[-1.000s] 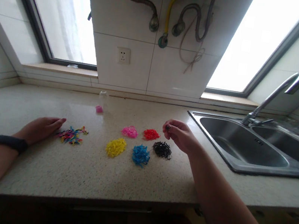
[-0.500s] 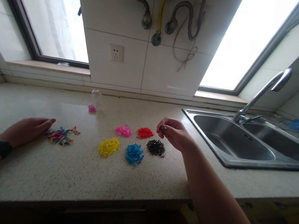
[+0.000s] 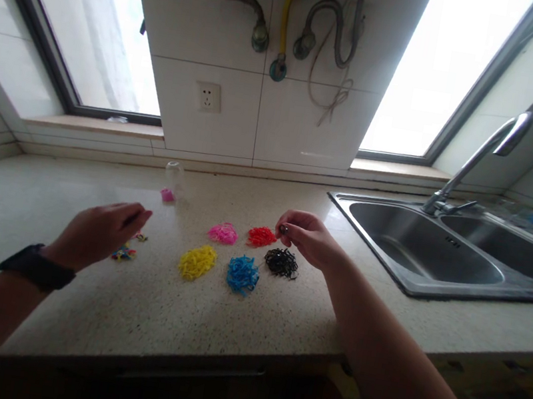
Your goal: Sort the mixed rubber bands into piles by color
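My right hand hovers beside the red pile of small rubber bands, above the black pile. Its thumb and fingers are pinched together, with a small dark shiny spot at the tips that I cannot make out. Raised over the mixed-colour pile is my left hand, wearing a black wristband. The left fingers are closed, and anything in them is hidden. This hand covers part of the mixed pile. Between the hands lie pink, yellow and blue piles.
A clear container stands toward the back of the speckled counter, with a small pink object by it. A double steel sink with a faucet is at the right. Pipes and a socket are on the wall.
My left hand has lifted off the counter and moved right, now over the mixed pile. My right hand has barely moved, a little toward the red pile. The view has shifted slightly.
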The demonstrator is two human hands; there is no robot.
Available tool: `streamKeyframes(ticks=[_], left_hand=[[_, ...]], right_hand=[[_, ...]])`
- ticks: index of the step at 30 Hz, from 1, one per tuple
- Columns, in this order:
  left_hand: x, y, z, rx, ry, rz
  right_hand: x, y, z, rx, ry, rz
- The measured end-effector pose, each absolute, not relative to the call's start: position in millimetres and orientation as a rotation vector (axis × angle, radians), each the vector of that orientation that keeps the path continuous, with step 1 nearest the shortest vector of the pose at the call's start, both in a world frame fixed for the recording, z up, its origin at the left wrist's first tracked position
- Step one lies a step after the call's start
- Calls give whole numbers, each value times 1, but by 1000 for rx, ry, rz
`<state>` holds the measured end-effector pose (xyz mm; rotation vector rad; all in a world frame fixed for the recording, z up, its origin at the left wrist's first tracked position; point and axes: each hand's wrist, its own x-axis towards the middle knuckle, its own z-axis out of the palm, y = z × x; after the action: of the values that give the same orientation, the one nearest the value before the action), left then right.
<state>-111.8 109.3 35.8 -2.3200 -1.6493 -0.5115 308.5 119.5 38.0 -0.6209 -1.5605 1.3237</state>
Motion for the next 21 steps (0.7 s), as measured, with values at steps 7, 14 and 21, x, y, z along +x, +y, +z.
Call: streamKeyframes(ticks=[7, 14, 21], left_hand=[[-10, 56, 46, -2449, -827, -439], [25, 24, 50, -2391, -725, -506], [33, 20, 47, -2372, -762, -571]], right_hand=[[295, 120, 31, -716, -1725, 1304], [265, 105, 33, -641, -1904, 1332], [247, 101, 24, -642, -2093, 1352]])
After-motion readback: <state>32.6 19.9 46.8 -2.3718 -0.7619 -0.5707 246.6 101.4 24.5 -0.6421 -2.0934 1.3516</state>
